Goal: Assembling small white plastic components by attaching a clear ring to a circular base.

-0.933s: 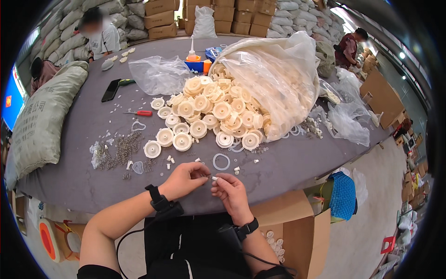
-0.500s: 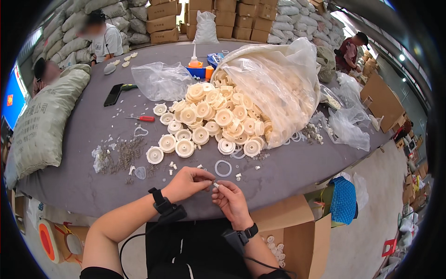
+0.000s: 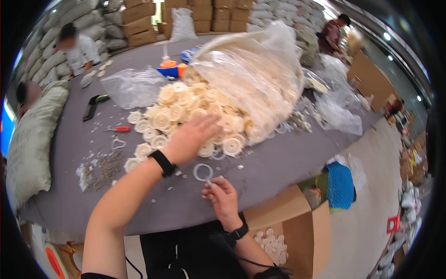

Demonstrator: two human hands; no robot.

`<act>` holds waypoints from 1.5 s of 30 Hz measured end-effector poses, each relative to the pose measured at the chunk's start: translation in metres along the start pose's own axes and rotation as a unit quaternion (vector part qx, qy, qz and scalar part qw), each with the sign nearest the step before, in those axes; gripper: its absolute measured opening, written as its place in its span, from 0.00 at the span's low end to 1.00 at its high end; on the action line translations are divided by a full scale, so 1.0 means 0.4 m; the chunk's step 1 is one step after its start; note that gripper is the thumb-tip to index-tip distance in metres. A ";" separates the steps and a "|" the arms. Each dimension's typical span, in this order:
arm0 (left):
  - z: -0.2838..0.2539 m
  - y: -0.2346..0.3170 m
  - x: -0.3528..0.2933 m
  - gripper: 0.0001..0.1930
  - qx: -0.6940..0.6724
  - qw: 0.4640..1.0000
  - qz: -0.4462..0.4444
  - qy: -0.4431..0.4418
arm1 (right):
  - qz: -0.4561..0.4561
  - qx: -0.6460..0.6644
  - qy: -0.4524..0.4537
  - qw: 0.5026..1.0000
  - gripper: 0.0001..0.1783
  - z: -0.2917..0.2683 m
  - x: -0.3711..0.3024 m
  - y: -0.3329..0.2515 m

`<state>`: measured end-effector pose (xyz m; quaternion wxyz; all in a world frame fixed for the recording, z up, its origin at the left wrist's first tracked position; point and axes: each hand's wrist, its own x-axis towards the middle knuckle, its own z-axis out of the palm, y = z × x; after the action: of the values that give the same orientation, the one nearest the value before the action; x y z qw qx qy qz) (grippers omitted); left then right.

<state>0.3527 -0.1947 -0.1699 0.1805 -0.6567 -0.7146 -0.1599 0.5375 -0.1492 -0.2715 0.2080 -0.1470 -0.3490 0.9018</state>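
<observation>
Two hands are at work on the grey table: your left hand stretches out, fingers spread, onto the heap of cream plastic discs spilling from the clear bag. Your right hand stays near the table edge, fingers pinched together on a small white piece, just beside a clear ring lying flat.

Single head-worn fisheye view, looking steeply down – close over the grey table, edges bending toward the rim
</observation>
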 end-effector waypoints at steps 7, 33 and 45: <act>0.049 -0.103 0.012 0.22 0.068 0.991 -0.033 -0.110 | -0.027 0.014 -0.077 0.997 0.09 -0.013 0.018 0.023; -0.160 0.223 -0.292 0.15 -0.494 0.788 -0.367 0.012 | -0.054 -0.091 -0.070 0.992 0.06 0.121 -0.106 -0.005; -0.174 0.249 -0.329 0.14 -0.485 0.792 -0.369 0.006 | -0.158 -0.265 -0.018 0.951 0.15 0.118 -0.119 0.023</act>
<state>0.4648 -0.3344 -0.1707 -0.2307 -0.3432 -0.7302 -0.5439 0.5570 -0.2048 -0.2384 0.2951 -0.1231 -0.5977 0.7352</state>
